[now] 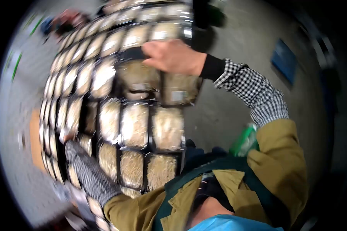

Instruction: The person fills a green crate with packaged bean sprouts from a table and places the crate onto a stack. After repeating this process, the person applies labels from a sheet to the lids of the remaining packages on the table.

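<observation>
Rows of black trays with pale, thin, noodle-like strands under clear film [135, 125] are laid out in front of me. My right hand [173, 57] is closed at the black edge of a darker tray [138, 77], which has a white label. Another labelled tray [179, 90] lies just to the right of it, below my wrist. Among the trays on the left, my left hand [67, 134] reaches down beside a film-wrapped tray [74, 112]. It is small and blurred, and its fingers are hard to make out.
A brown cardboard box [36, 140] stands at the left. On the floor to the right are a blue flat object [283, 61] and a green bag-like item [245, 140] near my right elbow. Part of a person [67, 21] shows blurred at the upper left.
</observation>
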